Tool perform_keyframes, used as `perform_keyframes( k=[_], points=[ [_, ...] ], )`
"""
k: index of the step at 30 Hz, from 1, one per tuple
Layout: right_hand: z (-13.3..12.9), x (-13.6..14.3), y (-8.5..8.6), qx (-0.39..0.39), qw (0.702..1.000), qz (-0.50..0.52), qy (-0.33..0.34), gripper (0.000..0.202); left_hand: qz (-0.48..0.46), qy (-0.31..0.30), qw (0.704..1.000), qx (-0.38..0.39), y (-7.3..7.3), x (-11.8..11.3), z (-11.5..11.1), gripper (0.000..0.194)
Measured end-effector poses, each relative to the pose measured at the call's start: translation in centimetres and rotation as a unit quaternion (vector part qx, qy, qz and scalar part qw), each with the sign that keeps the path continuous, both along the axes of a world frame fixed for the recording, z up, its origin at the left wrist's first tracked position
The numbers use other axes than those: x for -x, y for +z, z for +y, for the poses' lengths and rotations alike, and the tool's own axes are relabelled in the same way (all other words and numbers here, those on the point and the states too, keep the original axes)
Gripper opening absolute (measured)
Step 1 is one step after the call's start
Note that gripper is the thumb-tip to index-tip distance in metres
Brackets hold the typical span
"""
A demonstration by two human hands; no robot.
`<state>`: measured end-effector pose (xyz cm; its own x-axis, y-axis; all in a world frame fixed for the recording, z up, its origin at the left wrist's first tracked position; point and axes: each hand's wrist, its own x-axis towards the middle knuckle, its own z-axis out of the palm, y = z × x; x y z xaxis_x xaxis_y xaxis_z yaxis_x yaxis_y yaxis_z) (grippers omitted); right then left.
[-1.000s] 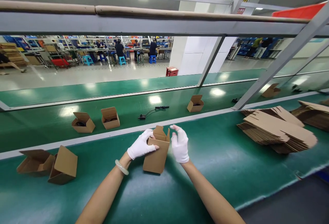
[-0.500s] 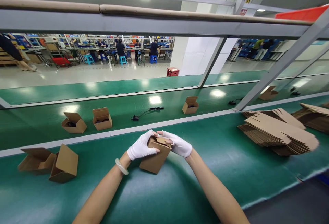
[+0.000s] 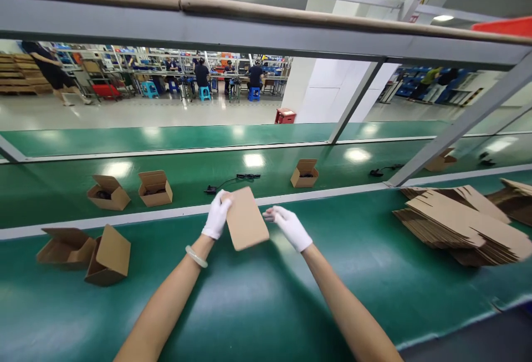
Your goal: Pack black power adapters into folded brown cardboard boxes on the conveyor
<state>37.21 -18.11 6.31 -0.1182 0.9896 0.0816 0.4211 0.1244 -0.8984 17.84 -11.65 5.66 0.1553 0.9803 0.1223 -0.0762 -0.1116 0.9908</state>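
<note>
Carton (image 3: 247, 219) has turned, one broad face showing; your left hand (image 3: 216, 217) pinches its edge, your right hand (image 3: 290, 229) has come off, fingers loosely extended.

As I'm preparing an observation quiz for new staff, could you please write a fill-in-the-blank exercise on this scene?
The white-gloved left hand holds the brown rectangular cardboard box; the white-gloved right hand holds ____.
The pale ring-shaped bangle circles the ____ wrist.
The stack of flat brown cardboard sheets lies to the ____ of both hands.
Beyond the long white strip, ____ open brown cardboard boxes stand left of the black corded adapter.
Missing words: nothing; left; right; two.
</note>
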Motion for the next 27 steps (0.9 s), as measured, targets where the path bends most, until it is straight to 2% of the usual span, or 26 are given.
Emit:
perform_keyframes(
  k=[1, 3, 4, 6, 8, 9, 10, 12, 14, 15, 16, 18, 21, 24, 27],
  points=[
    [-0.5, 0.7, -0.5, -0.026, 0.999, -0.037, 0.004, 0.03, -0.026, 0.045, 0.998, 0.033, -0.3, -0.1, 0.6, 0.032],
    [-1.2, 2.3, -1.6, -0.097, 0.986, -0.132, 0.026, 0.021, -0.046, 0.076, 0.993, 0.072, -1.1, -0.8, 1.0, 0.033],
    [-1.4, 3.2, -2.0, -0.127, 0.976, -0.175, 0.037, 0.021, -0.043, 0.058, 0.994, 0.084, -1.6, -1.3, 0.8, 0.034],
    [-1.3, 4.4, -2.5, -0.172, 0.955, -0.239, 0.035, 0.023, -0.034, -0.029, 0.993, 0.108, -2.6, -2.1, 0.2, 0.038],
    [-0.5, 4.5, -2.4, -0.174, 0.951, -0.255, 0.021, 0.024, -0.005, -0.125, 0.986, 0.111, -3.4, -2.0, 0.0, 0.043],
    [0.0, 4.1, -2.2, -0.167, 0.947, -0.275, 0.02, 0.024, 0.025, -0.135, 0.986, 0.093, -3.7, -1.4, 0.5, 0.045],
    [0.4, 3.3, -1.9, -0.155, 0.937, -0.313, 0.02, 0.024, 0.069, -0.109, 0.99, 0.064, -3.8, -0.3, 1.3, 0.047],
    [1.1, 1.2, -1.3, -0.108, 0.903, -0.416, 0.021, 0.023, 0.19, 0.043, 0.981, -0.006, -4.0, 2.8, 3.9, 0.058],
    [1.3, -1.2, -0.7, -0.038, 0.866, -0.498, 0.018, 0.023, 0.33, 0.168, 0.928, -0.021, -4.1, 6.5, 7.1, 0.071],
    [1.3, -2.2, -0.5, -0.003, 0.856, -0.517, 0.013, 0.023, 0.383, 0.192, 0.903, -0.008, -4.2, 8.3, 8.5, 0.074],
    [1.1, -3.1, -0.2, 0.032, 0.848, -0.528, 0.005, 0.023, 0.416, 0.192, 0.889, 0.005, -4.4, 9.9, 9.7, 0.073],
    [0.7, -4.1, 0.4, 0.07, 0.833, -0.548, -0.02, 0.022, 0.438, 0.176, 0.881, 0.022, -4.9, 12.2, 11.3, 0.065],
    [-0.2, -3.7, 1.4, 0.015, 0.819, -0.568, -0.079, 0.02, 0.421, 0.147, 0.895, 0.02, -5.5, 13.6, 11.9, 0.046],
    [-1.0, -1.9, 2.3, -0.079, 0.834, -0.537, -0.098, 0.021, 0.377, 0.132, 0.917, 0.002, -5.8, 13.6, 11.2, 0.036],
    [-0.5, 0.5, 2.3, -0.11, 0.868, -0.482, -0.032, 0.023, 0.309, 0.131, 0.942, -0.026, -5.2, 13.0, 10.4, 0.04]
  ],
)
